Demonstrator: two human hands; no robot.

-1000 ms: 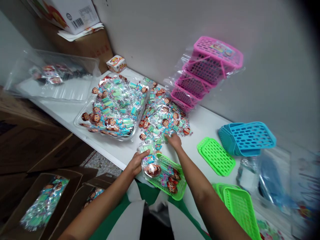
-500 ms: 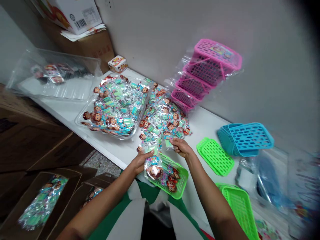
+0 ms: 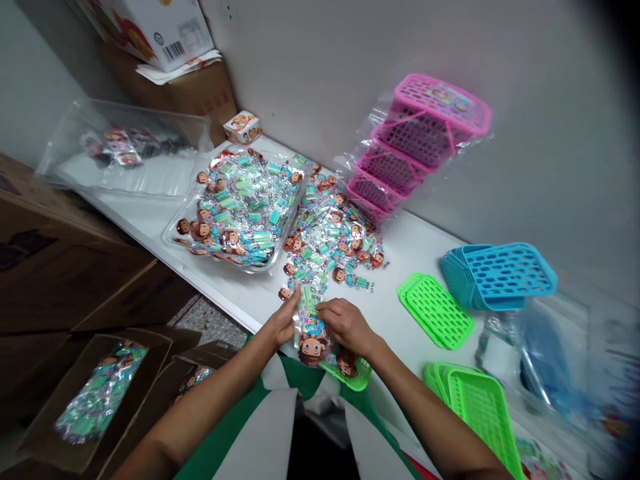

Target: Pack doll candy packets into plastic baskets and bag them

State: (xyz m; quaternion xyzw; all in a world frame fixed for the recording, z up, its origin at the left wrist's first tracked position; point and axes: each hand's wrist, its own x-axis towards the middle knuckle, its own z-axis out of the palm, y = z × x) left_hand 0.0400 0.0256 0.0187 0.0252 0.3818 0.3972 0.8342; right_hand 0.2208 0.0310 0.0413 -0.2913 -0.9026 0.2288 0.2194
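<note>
My left hand [image 3: 284, 321] is closed on clear packets [image 3: 311, 325] printed with a big-headed cartoon figure and green sticks, held upright over the basket. Bent over the same packets from the right, my right hand [image 3: 346, 325] presses its fingertips against their upper part; whether it has a separate packet is hidden. Below both hands a light green basket [image 3: 361, 381] is partly covered, with more cartoon packets [image 3: 346, 363] inside. Just beyond my hands a loose pile of the same packets [image 3: 330, 233] spreads over the white table [image 3: 395, 257].
A clear tub [image 3: 273, 263] heaped with packets stands left of the pile. Wrapped pink baskets [image 3: 415, 143] lean at the wall. Rightward are blue baskets [image 3: 500, 277], green lids [image 3: 436, 310] and stacked green baskets [image 3: 475, 407]. Open cartons [image 3: 95, 400] with packets sit lower left.
My right hand has moved down and left, from the pile's near edge to the packets in my left hand. The left hand stays closed on them. The view has shifted slightly.
</note>
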